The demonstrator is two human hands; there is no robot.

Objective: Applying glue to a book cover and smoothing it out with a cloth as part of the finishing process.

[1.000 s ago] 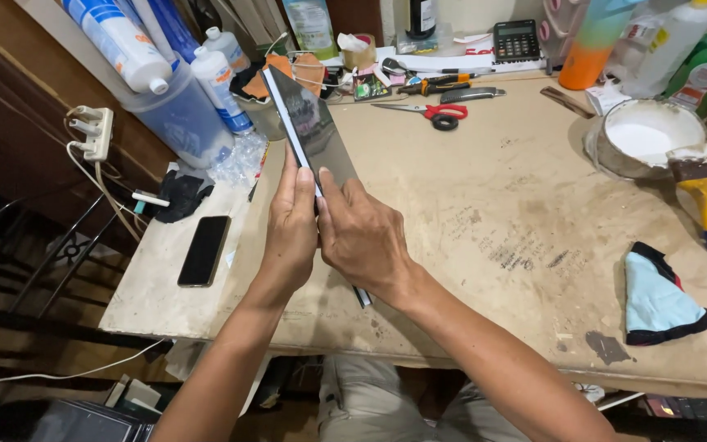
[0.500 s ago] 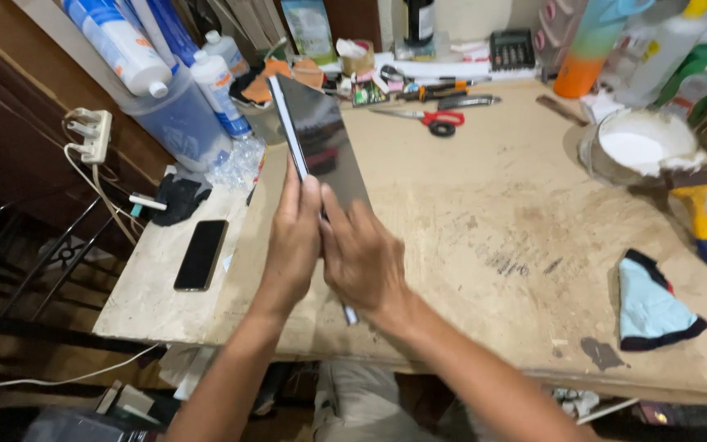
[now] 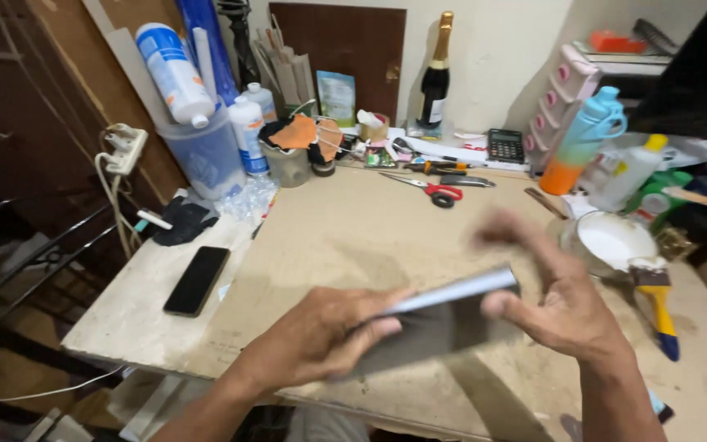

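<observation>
The worktable (image 3: pixel 353 237) spreads wide, its far edge crowded with bottles and tools. Above its near edge both hands hold a flat grey panel (image 3: pixel 443 315) (blurred by motion), tilted nearly level. The left hand (image 3: pixel 321 340) clasps its end at eight o'clock; the right hand (image 3: pixel 562 307) pinches the end at three o'clock. A black phone (image 3: pixel 197 280) lies at nine o'clock, red-handled scissors (image 3: pixel 435 191) at twelve.

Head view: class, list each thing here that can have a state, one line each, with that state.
Flat grey panel: off the table, nearly level, held at both ends.
Left hand: gripping the panel's near end.
Right hand: at the panel's far end, blurred.
Phone: flat on the table, screen dark.
Scissors: lying flat.
Dark bottle: upright.
White bowl: holds white paste.
</observation>
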